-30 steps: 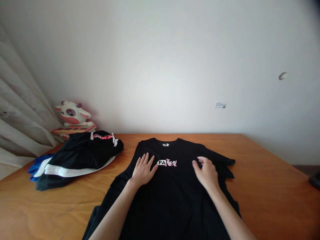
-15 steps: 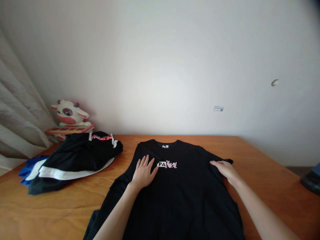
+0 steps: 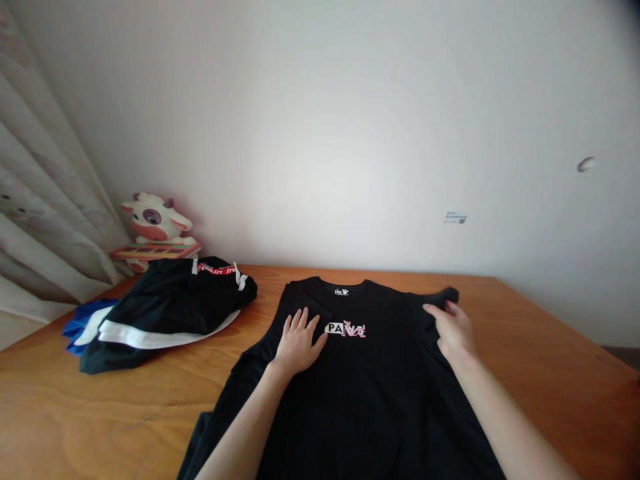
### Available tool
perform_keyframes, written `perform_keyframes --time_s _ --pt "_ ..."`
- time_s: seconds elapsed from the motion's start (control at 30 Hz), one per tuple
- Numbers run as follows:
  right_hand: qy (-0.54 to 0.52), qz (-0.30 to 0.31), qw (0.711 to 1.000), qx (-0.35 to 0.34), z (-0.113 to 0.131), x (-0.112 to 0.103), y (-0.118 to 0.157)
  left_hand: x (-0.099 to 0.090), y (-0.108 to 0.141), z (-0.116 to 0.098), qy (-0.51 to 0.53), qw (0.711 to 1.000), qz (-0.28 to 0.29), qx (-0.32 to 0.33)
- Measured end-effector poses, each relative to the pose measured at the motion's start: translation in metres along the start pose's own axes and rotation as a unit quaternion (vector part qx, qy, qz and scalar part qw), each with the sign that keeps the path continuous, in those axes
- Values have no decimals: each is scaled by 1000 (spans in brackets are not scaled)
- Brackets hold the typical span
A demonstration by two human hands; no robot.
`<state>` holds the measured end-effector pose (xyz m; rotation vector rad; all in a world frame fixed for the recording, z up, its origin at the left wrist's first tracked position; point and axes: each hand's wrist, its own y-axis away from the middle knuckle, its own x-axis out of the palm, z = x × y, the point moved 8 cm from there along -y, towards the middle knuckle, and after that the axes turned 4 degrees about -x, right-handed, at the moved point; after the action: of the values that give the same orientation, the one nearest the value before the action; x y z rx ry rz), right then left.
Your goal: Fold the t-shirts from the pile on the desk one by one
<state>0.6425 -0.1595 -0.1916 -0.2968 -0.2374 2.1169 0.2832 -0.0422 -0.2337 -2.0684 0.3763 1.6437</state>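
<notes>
A black T-shirt [image 3: 370, 393] lies spread face up on the wooden table, its neckline toward the wall. White and pink lettering crosses its chest. My left hand [image 3: 299, 343] rests flat on the chest beside the print, fingers spread. At the shirt's right shoulder, my right hand [image 3: 453, 327] pinches the sleeve [image 3: 443, 295], which is lifted and bent inward. The left sleeve is out of sight, and the shirt's lower end runs out of view at the bottom.
To the left lies a pile of black, white and blue clothes [image 3: 170, 307]. Behind it a cow-shaped toy keyboard [image 3: 157, 227] stands against the wall. A curtain [image 3: 45, 200] hangs at the left edge. The wooden table [image 3: 545, 373] reaches the wall.
My right hand has raised the sleeve and turned it inward; before, the sleeve lay stretched outward. My left hand stays on the chest. The whole view has shifted slightly.
</notes>
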Motion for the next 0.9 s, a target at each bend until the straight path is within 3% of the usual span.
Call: perform_keyframes --time_s 0.07,0.13,0.2,0.33,0.53,0.63,0.9 --pt "35 110 992 -60 24 25 20 0 0 0 1 1000 2 1" --pt "139 256 942 -167 49 50 51 0 0 0 2 1000 4 0" --pt "251 327 878 -244 58 58 78 0 0 0 4 1000 3 -1" --pt "406 346 807 -256 39 46 100 -1 0 0 6 1000 -3 -2" --pt "466 372 745 -301 26 35 115 2 0 1 16 1000 -14 1" --pt "468 346 736 -347 29 34 119 2 0 3 31 999 -23 -3" --pt "372 249 807 -386 21 22 133 -17 -8 -18 129 991 -40 -12"
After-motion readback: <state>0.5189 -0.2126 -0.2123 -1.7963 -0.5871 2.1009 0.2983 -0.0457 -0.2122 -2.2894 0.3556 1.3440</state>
